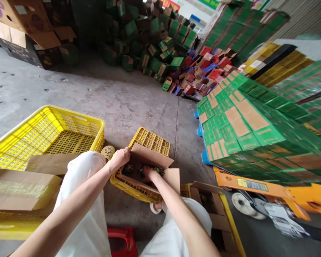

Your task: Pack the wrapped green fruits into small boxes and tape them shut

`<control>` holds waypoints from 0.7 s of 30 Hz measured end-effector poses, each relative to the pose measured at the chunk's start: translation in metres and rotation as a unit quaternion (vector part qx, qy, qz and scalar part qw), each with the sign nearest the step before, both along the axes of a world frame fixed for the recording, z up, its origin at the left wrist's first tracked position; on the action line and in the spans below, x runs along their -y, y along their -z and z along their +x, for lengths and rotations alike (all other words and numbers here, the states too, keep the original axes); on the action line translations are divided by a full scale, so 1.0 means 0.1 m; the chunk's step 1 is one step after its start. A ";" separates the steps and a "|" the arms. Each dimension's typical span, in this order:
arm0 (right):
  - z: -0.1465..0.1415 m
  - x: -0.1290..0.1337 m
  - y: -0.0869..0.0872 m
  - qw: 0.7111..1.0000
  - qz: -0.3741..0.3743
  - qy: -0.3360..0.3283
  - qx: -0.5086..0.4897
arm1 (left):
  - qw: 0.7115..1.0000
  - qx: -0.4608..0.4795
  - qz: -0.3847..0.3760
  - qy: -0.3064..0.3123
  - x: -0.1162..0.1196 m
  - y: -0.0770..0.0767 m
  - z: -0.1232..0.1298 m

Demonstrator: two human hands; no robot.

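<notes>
A flap of the cardboard box [152, 159], set on an overturned yellow crate [149, 141], is gripped by the left hand [120, 157]; the right hand [149, 173] is sunk inside, its grip hidden.

From my remote seat I log even, soft daylight over the concrete floor [117, 96], brightest toward the top right. The far-left rear is dim, and the stacked cartons [139, 32] there lose detail in shadow. No glare noted. Shadows under the yellow crate [50, 132] are faint and diffuse. Strong wide-angle bending at the edges: the green box stack [256, 121] curves and smears to the right. Centre detail is sharp; the nearest forearms are slightly soft
</notes>
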State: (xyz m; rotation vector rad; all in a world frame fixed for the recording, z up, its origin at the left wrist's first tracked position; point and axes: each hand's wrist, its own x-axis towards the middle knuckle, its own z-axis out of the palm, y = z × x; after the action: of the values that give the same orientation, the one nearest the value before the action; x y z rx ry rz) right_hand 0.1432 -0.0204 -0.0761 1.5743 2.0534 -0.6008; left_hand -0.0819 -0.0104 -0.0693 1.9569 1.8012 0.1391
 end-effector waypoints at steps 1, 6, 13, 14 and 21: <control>-0.02 0.02 0.06 1.000 0.000 0.004 0.009 | 1.000 0.000 -0.004 -0.001 -0.01 0.00 0.01; 0.07 0.01 0.08 1.000 -0.005 0.009 -0.017 | 1.000 0.006 -0.019 -0.004 -0.06 -0.01 0.06; -0.07 -0.14 -0.13 0.994 -0.021 -0.025 -0.105 | 1.000 0.006 -0.023 0.003 -0.08 -0.07 0.08; -0.05 -0.16 -0.15 0.995 -0.019 -0.019 -0.096 | 1.000 0.005 -0.023 0.004 -0.08 -0.07 0.07; 0.31 -0.06 -0.08 0.998 -0.051 0.017 -0.045 | 1.000 0.006 -0.024 -0.004 -0.08 -0.05 0.08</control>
State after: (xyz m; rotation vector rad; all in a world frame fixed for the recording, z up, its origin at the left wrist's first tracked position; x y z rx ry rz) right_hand 0.1742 -0.0146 -0.0685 1.5515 2.0302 -0.7886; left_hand -0.0737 -0.0020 -0.0641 1.9133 1.7884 0.1086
